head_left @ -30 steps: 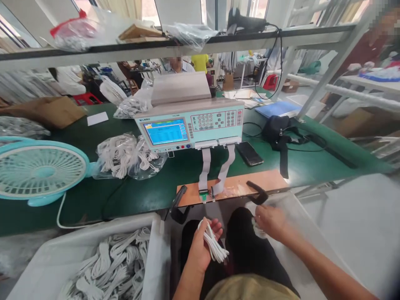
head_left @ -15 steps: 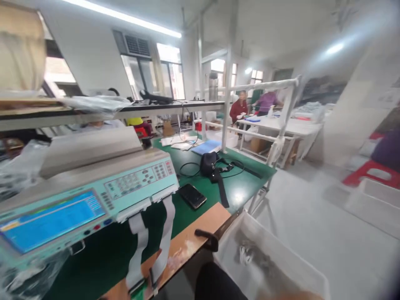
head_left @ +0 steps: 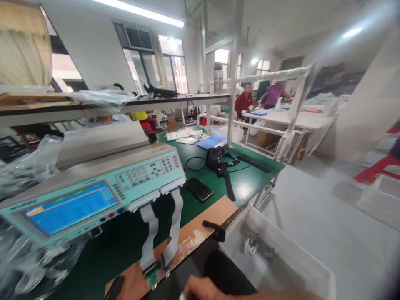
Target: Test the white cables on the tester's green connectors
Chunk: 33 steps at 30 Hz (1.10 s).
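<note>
My right hand (head_left: pixel 201 288) is at the bottom edge, blurred, its fingers curled. A bit of something whitish shows at its fingertips, too little to name. Just up and left of it, a small green circuit board (head_left: pixel 153 278) sits at the end of two grey ribbon cables (head_left: pixel 151 237), on a brown wooden board (head_left: pixel 192 243). The cables run down from a teal-fronted tester (head_left: pixel 146 171) with a lit blue screen (head_left: pixel 71 206). My left hand is out of view.
A white bin (head_left: pixel 290 250) with several white cable coils (head_left: pixel 249 246) stands at the right. Black clamps (head_left: pixel 215 229) grip the board's edge. On the green table (head_left: pixel 246 183) lie a phone (head_left: pixel 199 188) and a black pouch (head_left: pixel 215 160). Two people work at a far table (head_left: pixel 287 116).
My right hand has come into view at the bottom centre, its arm moving left from over the white bin. The whole view has shifted slightly, with things now farther right and higher.
</note>
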### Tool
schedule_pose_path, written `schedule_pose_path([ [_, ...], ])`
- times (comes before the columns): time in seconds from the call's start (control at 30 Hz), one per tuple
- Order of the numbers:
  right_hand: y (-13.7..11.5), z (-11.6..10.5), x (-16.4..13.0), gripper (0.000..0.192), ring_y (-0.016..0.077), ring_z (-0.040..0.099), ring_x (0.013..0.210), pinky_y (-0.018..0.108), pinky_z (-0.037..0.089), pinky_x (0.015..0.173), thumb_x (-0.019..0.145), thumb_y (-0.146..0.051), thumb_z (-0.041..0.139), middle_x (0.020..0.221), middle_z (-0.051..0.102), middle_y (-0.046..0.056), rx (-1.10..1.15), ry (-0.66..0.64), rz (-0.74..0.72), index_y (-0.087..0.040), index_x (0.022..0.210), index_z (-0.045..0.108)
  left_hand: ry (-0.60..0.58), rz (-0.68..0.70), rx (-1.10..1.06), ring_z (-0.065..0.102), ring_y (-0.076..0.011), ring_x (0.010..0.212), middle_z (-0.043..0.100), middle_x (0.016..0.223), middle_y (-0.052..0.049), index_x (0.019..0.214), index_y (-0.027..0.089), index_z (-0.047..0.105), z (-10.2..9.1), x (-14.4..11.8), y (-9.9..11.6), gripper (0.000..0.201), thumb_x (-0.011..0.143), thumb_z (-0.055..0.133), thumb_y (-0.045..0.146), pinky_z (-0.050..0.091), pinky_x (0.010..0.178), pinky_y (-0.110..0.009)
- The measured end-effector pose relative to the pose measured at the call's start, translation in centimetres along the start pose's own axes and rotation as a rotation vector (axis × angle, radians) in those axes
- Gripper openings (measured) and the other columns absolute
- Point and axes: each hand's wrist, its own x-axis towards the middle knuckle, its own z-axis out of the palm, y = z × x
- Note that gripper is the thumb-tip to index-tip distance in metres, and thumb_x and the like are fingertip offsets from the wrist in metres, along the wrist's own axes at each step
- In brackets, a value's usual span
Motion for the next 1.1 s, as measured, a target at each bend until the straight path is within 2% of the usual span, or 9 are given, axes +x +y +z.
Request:
schedule_pose_path([
  [0.1, 0.0, 0.9, 0.6, 0.003, 0.0097, 0.046, 0.059, 0.019, 0.036, 0.052, 0.078, -0.015, 0.054, 0.064, 0.051, -0.004, 0.175, 0.12, 0.147, -0.016, 0.076, 0.055, 0.038, 0.117, 0.11, 0.058, -0.0239, 0.09, 0.062, 0.096, -0.007, 0.089, 0.019, 0.063, -4.6, -4.1, -0.3, 0.031, 0.068, 0.07, 0.041, 0.047, 0.08, -0.039],
  [0.17, -0.3, 1.0, 1.2, 0.004, 0.0097, 0.045, 0.06, 0.02, 0.035, 0.055, 0.076, -0.014, 0.053, 0.064, 0.05, -0.005, 0.247, 0.137, 0.197, -0.017, 0.073, 0.053, 0.009, 0.252, 0.275, 0.057, -0.0249, 0.087, 0.062, 0.088, -0.006, 0.081, 0.021, 0.063, -6.3, -5.6, 0.4, 0.026, 0.063, 0.073, 0.037, 0.046, 0.08, -0.037],
  [0.23, -0.6, 1.0, 1.9, 0.004, 0.0101, 0.044, 0.06, 0.02, 0.034, 0.055, 0.076, -0.015, 0.053, 0.064, 0.05, -0.005, 0.271, 0.132, 0.22, -0.017, 0.072, 0.053, -0.033, 0.297, 0.453, 0.058, -0.0229, 0.081, 0.061, 0.082, -0.005, 0.08, 0.02, 0.063, -7.1, -5.8, 1.4, 0.019, 0.068, 0.068, 0.034, 0.046, 0.077, -0.035],
  [0.37, -0.5, 1.8, 2.9, 0.003, 0.011, 0.044, 0.06, 0.021, 0.035, 0.056, 0.074, -0.017, 0.054, 0.063, 0.05, -0.004, 0.298, 0.144, 0.238, -0.018, 0.072, 0.052, -0.09, 0.169, 0.553, 0.056, -0.0187, 0.071, 0.057, 0.074, -0.003, 0.074, 0.019, 0.063, -7.4, -4.1, 2.8, 0.015, 0.074, 0.061, 0.034, 0.045, 0.067, -0.029],
  [0.63, 0.7, 3.2, 3.7, 0.009, 0.0115, 0.042, 0.056, 0.022, 0.034, 0.053, 0.07, -0.022, 0.054, 0.059, 0.047, -0.005, 0.321, 0.214, 0.358, -0.019, 0.065, 0.047, -0.075, -0.333, 0.06, 0.052, -0.0145, 0.053, 0.052, 0.056, 0.002, 0.072, 0.015, 0.06, -7.1, -2.4, 1.9, 0.032, 0.07, 0.056, 0.047, 0.044, 0.046, -0.023],
  [0.7, 0.6, 3.1, 3.8, 0.009, 0.0117, 0.042, 0.056, 0.023, 0.034, 0.053, 0.07, -0.023, 0.054, 0.059, 0.047, -0.004, 0.316, 0.226, 0.359, -0.019, 0.065, 0.047, -0.104, -0.307, 0.074, 0.053, -0.0145, 0.054, 0.055, 0.058, 0.001, 0.074, 0.015, 0.06, -7.0, -2.5, 2.2, 0.035, 0.07, 0.057, 0.049, 0.045, 0.047, -0.023],
  [0.87, 0.4, 3.1, 3.6, 0.01, 0.0119, 0.041, 0.056, 0.023, 0.033, 0.053, 0.069, -0.023, 0.053, 0.059, 0.046, -0.004, 0.348, 0.218, 0.35, -0.019, 0.065, 0.046, -0.183, 0.0, 0.301, 0.053, -0.0134, 0.061, 0.055, 0.066, 0.0, 0.066, 0.017, 0.06, -7.3, -2.7, 3.0, 0.024, 0.07, 0.065, 0.04, 0.045, 0.056, -0.022],
  [1.03, 0.3, 3.2, 3.8, 0.012, 0.011, 0.038, 0.055, 0.023, 0.032, 0.053, 0.071, -0.025, 0.055, 0.058, 0.042, -0.006, 0.373, 0.238, 0.323, -0.019, 0.065, 0.046, -0.183, -0.317, 0.05, 0.046, -0.0107, 0.045, 0.05, 0.049, 0.004, 0.061, 0.018, 0.051, -7.8, -1.9, 2.2, 0.033, 0.07, 0.062, 0.047, 0.044, 0.044, -0.022],
  [1.1, 0.2, 3.1, 4.0, 0.014, 0.0107, 0.038, 0.054, 0.023, 0.032, 0.052, 0.072, -0.026, 0.056, 0.057, 0.042, -0.006, 0.388, 0.241, 0.328, -0.019, 0.065, 0.046, -0.161, -0.358, -0.08, 0.045, -0.0094, 0.043, 0.05, 0.048, 0.006, 0.065, 0.018, 0.051, -7.9, -1.7, 1.8, 0.031, 0.069, 0.065, 0.045, 0.044, 0.042, -0.021],
])
